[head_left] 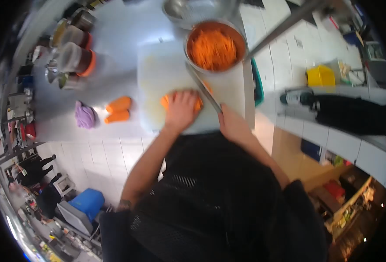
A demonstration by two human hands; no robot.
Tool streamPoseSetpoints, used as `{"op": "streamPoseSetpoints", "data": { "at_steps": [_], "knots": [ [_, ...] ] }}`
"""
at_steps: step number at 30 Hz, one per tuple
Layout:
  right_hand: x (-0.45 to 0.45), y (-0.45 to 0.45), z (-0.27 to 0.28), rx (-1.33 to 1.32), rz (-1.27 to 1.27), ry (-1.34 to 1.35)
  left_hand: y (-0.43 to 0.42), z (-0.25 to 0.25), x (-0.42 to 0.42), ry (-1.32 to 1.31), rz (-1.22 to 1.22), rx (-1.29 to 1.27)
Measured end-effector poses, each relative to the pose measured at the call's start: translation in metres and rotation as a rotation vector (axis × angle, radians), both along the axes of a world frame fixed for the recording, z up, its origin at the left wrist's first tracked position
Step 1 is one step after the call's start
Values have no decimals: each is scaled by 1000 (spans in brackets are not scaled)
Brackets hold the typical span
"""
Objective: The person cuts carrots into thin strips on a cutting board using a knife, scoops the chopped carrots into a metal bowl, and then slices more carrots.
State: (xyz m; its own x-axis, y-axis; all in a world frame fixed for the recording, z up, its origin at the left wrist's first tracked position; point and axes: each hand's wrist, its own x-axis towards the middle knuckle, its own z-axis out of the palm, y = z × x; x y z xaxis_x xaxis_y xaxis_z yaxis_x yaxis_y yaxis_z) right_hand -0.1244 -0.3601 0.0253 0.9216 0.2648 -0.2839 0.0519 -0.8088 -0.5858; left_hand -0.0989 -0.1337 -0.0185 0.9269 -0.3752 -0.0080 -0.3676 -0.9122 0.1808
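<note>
On the white cutting board (153,74), my left hand (183,109) presses down on orange carrot pieces (198,104), its fingers curled over them. My right hand (232,124) grips the handle of a knife (205,91), whose blade points up and to the left, just right of the carrot. A small orange piece (208,86) lies beside the blade. Beyond the knife, a round metal bowl (187,48) holds shredded carrot (213,49). Two carrot pieces (119,104) lie left of the board, near a purple cloth (84,115).
The steel table (114,52) carries several containers (75,59) at the back left and another metal bowl (197,13) at the far edge. A green bin (257,83) stands at the right edge. A person (295,98) is at the right; others are at the far left.
</note>
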Motion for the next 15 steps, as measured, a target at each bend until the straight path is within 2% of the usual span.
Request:
{"op": "streamPoseSetpoints", "data": {
  "at_steps": [3,5,8,9,13,15],
  "knots": [
    [6,0,5,57,-25,13,-2,18,-7,-15,-26,-89],
    [5,1,12,63,-35,67,2,37,0,-117,-72,-170],
    [5,4,12,66,-47,115,6,21,5,-14,-115,-96],
    [7,4,12,63,-34,144,8,15,5,-9,-133,-140],
    [1,6,7,69,-53,159,7,1,5,-146,-143,-88],
    [6,3,-10,85,-33,24,1,-6,4,-128,-130,-100]
  ]
}}
